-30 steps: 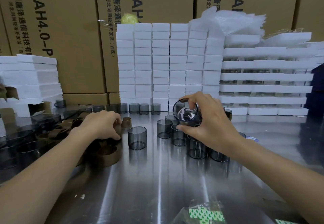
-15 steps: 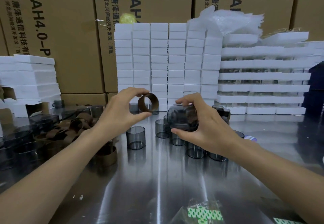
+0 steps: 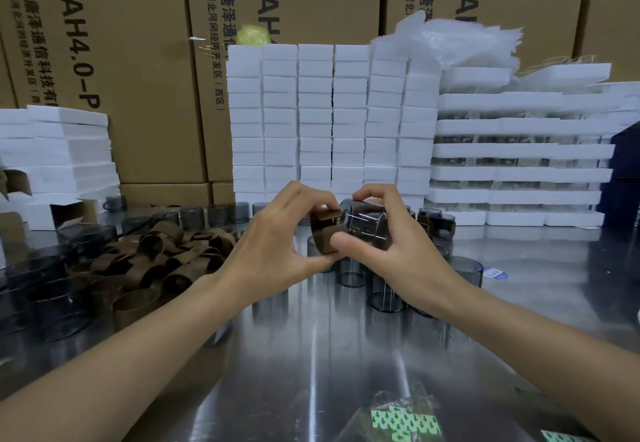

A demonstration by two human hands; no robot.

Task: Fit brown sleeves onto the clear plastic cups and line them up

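Brown sleeve [image 3: 322, 232] and clear cup [image 3: 367, 225] had come together in the head view, the only view given, held up above the steel table [image 3: 346, 355]. The left hand [image 3: 273, 246] pinched the sleeve between thumb and fingertips. The right hand [image 3: 405, 254] curled round the cup, which lay tipped on its side with one end facing the sleeve, and the right thumb pressed at the join. A second before, the left hand had been down in the pile of loose sleeves [image 3: 162, 261] on the left, and the right had only just lifted the cup from the cluster of bare cups [image 3: 384, 294]. Half a second before, sleeve and cup were both in the air but apart. At this moment the sleeve's mouth sat at the cup's end, seemingly just started over it, though how far on it had gone could not be made out behind the fingers. By my reading the picking-up was done and the fitting was under way, with the pushing-home and the setting-down in line not yet done. A row of cups [image 3: 214, 214] ran along the back of the table, and a few sleeved cups [image 3: 434, 221], as they looked, stood behind the right hand.
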